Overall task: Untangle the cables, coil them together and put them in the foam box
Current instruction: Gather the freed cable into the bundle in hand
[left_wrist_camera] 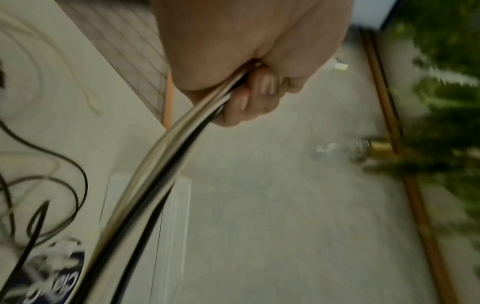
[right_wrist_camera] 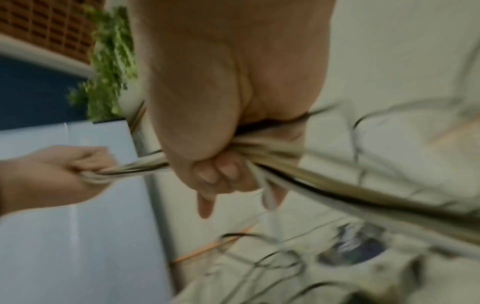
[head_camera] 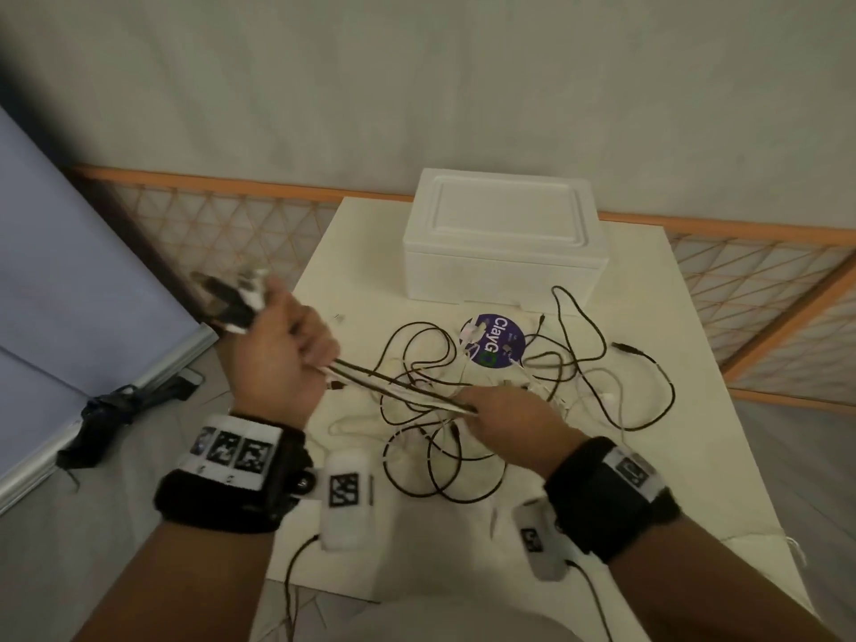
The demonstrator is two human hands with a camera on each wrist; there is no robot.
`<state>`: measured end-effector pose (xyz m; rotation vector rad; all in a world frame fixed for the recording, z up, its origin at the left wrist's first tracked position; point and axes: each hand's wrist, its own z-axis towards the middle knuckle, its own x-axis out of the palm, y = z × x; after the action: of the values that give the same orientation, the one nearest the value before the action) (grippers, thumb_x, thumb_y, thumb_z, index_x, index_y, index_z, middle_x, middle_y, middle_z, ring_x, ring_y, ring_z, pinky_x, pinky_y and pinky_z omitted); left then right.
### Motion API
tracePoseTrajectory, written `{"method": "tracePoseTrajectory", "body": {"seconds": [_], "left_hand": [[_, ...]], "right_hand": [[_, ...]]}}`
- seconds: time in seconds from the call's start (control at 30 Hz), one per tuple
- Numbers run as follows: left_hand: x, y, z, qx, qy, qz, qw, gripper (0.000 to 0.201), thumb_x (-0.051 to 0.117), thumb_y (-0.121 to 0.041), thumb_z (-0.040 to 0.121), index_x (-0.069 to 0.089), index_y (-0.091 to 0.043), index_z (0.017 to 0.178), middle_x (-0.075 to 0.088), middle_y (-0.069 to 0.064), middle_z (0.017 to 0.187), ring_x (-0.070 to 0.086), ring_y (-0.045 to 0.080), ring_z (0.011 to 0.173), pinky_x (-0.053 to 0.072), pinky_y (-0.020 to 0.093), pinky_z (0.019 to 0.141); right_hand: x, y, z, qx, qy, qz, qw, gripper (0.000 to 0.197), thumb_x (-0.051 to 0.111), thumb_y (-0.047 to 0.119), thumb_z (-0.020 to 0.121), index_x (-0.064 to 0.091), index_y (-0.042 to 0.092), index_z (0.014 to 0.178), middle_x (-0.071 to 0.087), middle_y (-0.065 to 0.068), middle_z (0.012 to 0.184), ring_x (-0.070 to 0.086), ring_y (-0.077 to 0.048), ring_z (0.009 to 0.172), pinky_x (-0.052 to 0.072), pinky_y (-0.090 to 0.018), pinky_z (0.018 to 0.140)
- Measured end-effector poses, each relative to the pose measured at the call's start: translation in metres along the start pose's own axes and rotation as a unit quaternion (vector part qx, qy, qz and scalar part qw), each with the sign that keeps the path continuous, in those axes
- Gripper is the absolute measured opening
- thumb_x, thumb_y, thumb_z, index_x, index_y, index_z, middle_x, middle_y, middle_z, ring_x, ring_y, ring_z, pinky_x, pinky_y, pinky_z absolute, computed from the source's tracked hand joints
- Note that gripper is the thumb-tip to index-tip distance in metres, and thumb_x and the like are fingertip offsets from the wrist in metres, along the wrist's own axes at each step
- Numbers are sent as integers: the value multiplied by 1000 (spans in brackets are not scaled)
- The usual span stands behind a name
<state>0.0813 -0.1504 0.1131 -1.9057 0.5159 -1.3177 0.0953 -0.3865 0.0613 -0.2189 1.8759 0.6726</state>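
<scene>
White cloth covers the table (head_camera: 657,461), which stands on a grey floor before a low orange lattice fence (head_camera: 241,224). Nearest the camera, two wrists each carry one black band with printed markers. Left hand (head_camera: 282,359), raised off the table's left edge, has its fingers (left_wrist_camera: 262,86) curled tight round a bundle of black and white cables (head_camera: 398,386); the plug ends (head_camera: 236,298) stick out beyond the fist, too blurred to count. Right hand (head_camera: 514,414), above the table's middle, grips the same bundle further along, fingers (right_wrist_camera: 221,170) closed round it, so that the strands run taut and straight between the two fists. Behind and beside the right hand, the loose remainder of the cables lies on the table in tangled loops (head_camera: 597,363), black and white mixed; the number of separate cables cannot be told. One round purple sticker (head_camera: 498,338) lies on the cloth just beyond the tangle. One white foam box (head_camera: 502,243), lid on, stands at the table's far edge, apart from both hands. One pale blue panel (head_camera: 78,289) lies on the floor left of the table.
</scene>
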Motion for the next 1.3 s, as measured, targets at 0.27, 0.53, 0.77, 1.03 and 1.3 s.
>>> {"method": "tracePoseTrajectory", "body": {"seconds": [0.27,0.53,0.77,1.03,1.3], "left_hand": [[-73,10,3,-68,-180,-8,981,58,45,-47,96,28,-23,46,20,-8,44,14,8,34,11,19,38],[-90,28,13,-113,-202,19,973,52,46,-46,95,24,-23,54,20,-8,44,15,9,31,12,16,34],[-95,20,20,-117,-197,47,972,54,45,-45,96,24,-24,50,19,-7,44,15,9,31,12,17,35],[-70,23,20,-119,-123,42,984,57,42,-48,98,27,-24,49,19,-8,44,16,8,32,13,17,36],[-25,34,5,-125,-54,5,991,57,43,-47,97,30,-23,47,19,-7,43,17,8,32,17,16,34]], "right_hand": [[-5,-84,-48,79,-138,-136,978,21,65,48,81,63,27,79,62,4,67,62,-19,66,46,-29,57],[0,-135,-76,153,-132,-150,968,23,56,41,88,62,20,81,58,4,76,59,-19,76,46,-33,61],[19,-184,-88,220,-131,-150,955,19,71,19,72,66,31,86,65,7,89,62,-21,82,49,-35,68],[15,-193,-108,358,-18,-209,910,44,40,13,89,50,37,124,56,3,118,56,-20,106,50,-35,88],[-23,-22,-48,40,-33,109,993,100,70,70,61,34,28,144,37,6,147,33,-13,134,20,-19,106]]}}
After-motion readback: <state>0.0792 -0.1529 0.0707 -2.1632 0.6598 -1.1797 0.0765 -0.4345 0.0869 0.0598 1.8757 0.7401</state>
